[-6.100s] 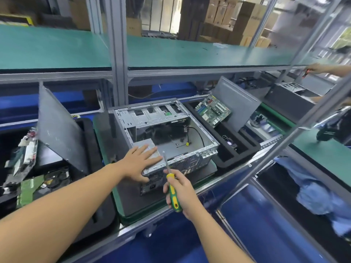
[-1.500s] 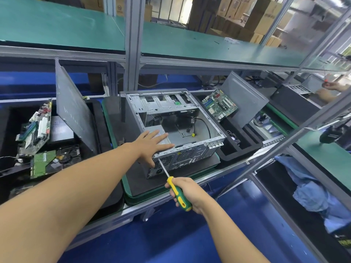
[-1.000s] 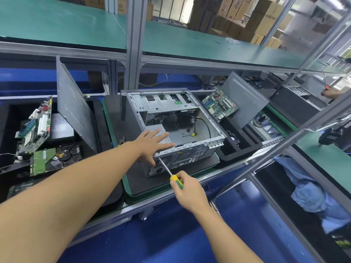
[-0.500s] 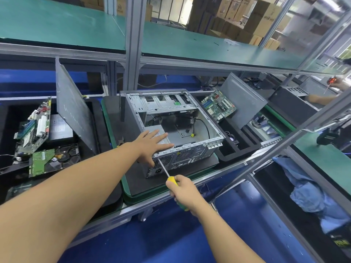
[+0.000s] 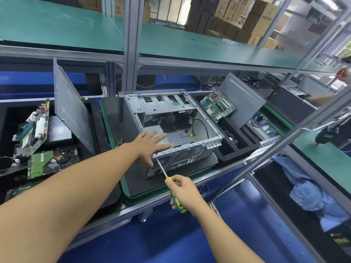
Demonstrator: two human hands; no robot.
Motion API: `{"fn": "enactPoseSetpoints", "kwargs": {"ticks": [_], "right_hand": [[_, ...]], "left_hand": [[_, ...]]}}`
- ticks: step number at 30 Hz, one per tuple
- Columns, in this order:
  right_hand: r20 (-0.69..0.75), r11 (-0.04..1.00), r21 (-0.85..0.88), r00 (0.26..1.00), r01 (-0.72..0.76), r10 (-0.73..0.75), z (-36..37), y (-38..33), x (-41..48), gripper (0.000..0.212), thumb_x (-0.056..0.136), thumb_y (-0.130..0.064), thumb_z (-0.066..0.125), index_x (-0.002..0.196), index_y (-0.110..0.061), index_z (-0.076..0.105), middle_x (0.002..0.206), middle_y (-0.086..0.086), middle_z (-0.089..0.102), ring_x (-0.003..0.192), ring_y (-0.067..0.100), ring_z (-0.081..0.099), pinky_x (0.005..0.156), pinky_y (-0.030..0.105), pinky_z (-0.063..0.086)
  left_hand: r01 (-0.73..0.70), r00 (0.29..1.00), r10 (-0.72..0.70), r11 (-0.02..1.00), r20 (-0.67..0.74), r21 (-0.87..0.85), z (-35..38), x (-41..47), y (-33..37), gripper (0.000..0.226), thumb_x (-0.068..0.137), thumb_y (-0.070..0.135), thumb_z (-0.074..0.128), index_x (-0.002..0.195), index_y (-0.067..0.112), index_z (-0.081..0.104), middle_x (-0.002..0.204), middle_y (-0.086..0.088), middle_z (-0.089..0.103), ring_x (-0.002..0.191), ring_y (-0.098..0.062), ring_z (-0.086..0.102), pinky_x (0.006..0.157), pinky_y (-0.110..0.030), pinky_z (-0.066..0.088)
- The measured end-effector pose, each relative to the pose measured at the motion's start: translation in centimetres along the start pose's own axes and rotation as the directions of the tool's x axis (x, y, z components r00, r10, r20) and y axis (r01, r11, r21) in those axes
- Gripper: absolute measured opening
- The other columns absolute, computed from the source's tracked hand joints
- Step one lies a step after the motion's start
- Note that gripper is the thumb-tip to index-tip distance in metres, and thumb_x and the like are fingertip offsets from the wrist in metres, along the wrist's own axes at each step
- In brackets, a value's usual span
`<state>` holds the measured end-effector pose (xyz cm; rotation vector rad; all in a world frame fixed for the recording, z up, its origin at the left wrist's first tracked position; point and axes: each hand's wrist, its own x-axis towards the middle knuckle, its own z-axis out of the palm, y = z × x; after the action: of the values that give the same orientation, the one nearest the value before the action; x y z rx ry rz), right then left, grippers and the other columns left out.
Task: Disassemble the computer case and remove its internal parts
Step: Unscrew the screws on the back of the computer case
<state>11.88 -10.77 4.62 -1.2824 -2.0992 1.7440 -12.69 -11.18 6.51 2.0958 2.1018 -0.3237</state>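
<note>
The computer case lies open on the dark mat. The left hand presses flat, fingers spread, on the power supply. The right hand grips a screwdriver, tip at the rear panel. This looks like a power-supply screw, and the next move calls for a seated tip and steady turning.

The screwdriver, held upright above the computer case earlier, has been lowered and tilted, its tip set against the rear panel, seemingly at a screw, and the right hand has been turned around the handle.
</note>
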Motion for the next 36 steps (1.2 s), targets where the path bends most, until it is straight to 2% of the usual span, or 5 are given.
{"fn": "enactPoseSetpoints", "kwargs": {"ticks": [8,12,18,22,36], "right_hand": [[-0.125,0.928,-0.354,0.977,0.117,-0.170,0.0,0.9,0.7,0.029,0.077,-0.060,0.056,0.089,-0.035,0.047,0.066,-0.016,0.047,0.058,0.003,0.042,0.061,0.031,0.042],[-0.066,0.974,-0.221,0.996,0.051,-0.067,0.1,0.3,0.6,0.027,0.078,-0.054,0.060,0.089,-0.035,0.044,0.073,-0.015,0.053,0.047,0.008,0.050,0.048,0.037,0.056],[0.016,0.979,-0.188,0.996,-0.079,0.083,0.2,-0.7,0.2,0.024,0.091,-0.046,0.056,0.097,-0.024,0.050,0.073,0.004,0.061,0.044,0.017,0.056,0.044,0.028,0.046],[0.142,0.969,0.128,0.971,-0.210,0.192,0.1,-2.0,0.1,0.030,0.099,-0.026,0.042,0.100,-0.004,0.062,0.078,0.011,0.067,0.048,0.018,0.050,0.046,0.027,0.044],[0.114,0.991,0.113,0.992,-0.073,0.060,0.4,-1.0,-0.5,0.019,0.103,-0.027,0.053,0.102,-0.009,0.048,0.068,0.004,0.059,0.056,0.023,0.061,0.055,0.038,0.058]], "left_hand": [[0.002,1.000,-0.002,1.000,0.000,-0.003,0.1,0.1,-0.1,0.110,0.080,0.060,0.070,0.149,0.055,-0.015,0.164,0.003,-0.023,0.152,-0.030,-0.014,0.121,-0.053,-0.003],[0.003,1.000,-0.003,1.000,0.003,-0.007,0.0,0.1,0.0,0.110,0.080,0.059,0.071,0.150,0.055,-0.014,0.164,0.003,-0.023,0.152,-0.030,-0.015,0.121,-0.053,-0.004],[-0.001,1.000,0.001,1.000,0.014,-0.013,-0.2,0.0,0.0,0.109,0.081,0.059,0.071,0.150,0.054,-0.013,0.164,0.003,-0.023,0.152,-0.030,-0.016,0.120,-0.053,-0.004],[-0.003,1.000,0.003,1.000,0.018,-0.013,-0.3,-0.1,0.0,0.109,0.080,0.058,0.071,0.151,0.053,-0.012,0.164,0.003,-0.022,0.152,-0.030,-0.015,0.121,-0.054,-0.003],[-0.004,1.000,0.004,1.000,-0.003,-0.014,-0.1,-0.1,0.1,0.108,0.081,0.058,0.071,0.151,0.054,-0.011,0.165,0.002,-0.021,0.152,-0.030,-0.014,0.121,-0.053,-0.004]]}}
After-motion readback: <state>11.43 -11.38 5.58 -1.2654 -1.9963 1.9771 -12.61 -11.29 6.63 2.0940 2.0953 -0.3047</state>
